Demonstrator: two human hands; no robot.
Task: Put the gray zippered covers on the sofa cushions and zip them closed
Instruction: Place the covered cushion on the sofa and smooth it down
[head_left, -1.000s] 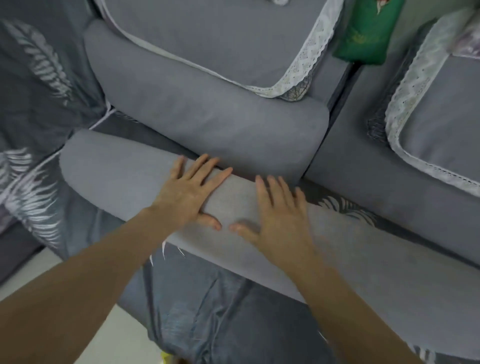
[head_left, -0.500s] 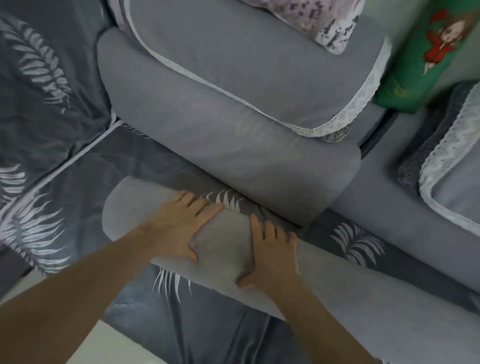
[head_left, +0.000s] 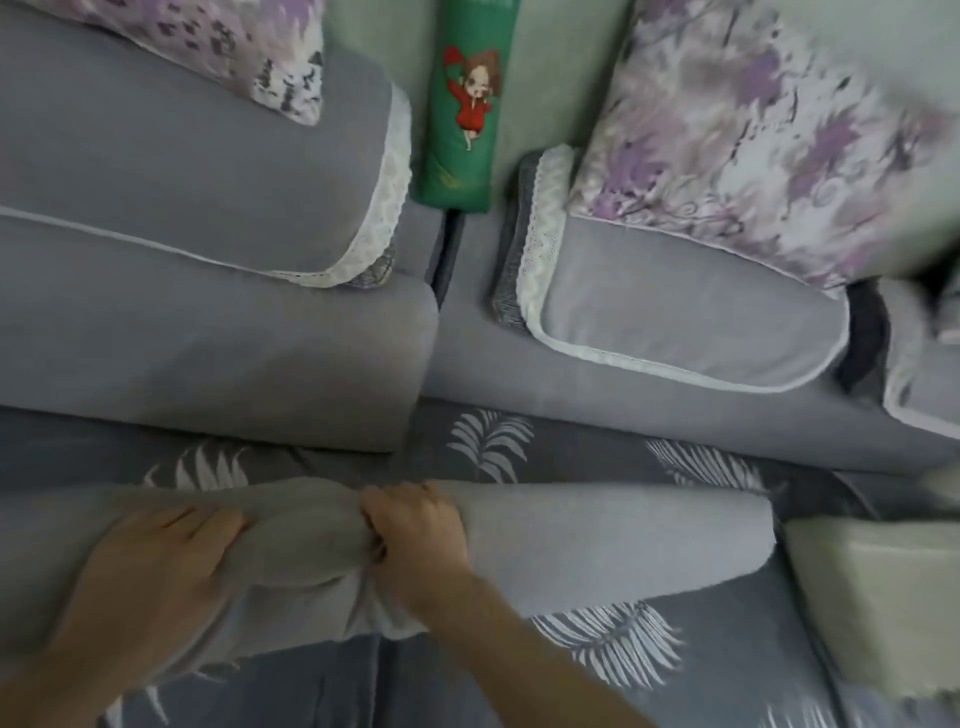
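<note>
Bunching the cover (head_left: 597, 545) now: palms lay flat a moment ago, but the right hand (head_left: 415, 535) clenches a fold and the left hand (head_left: 161, 561) grasps the bulge beside it. It lies across the seat (head_left: 571, 452), likely being tugged straight.

Pale green wall (head_left: 561, 67); purple floral pillows (head_left: 753, 145) flank a green bolster (head_left: 465, 104); leaf-print seat throw (head_left: 571, 447) below.
</note>
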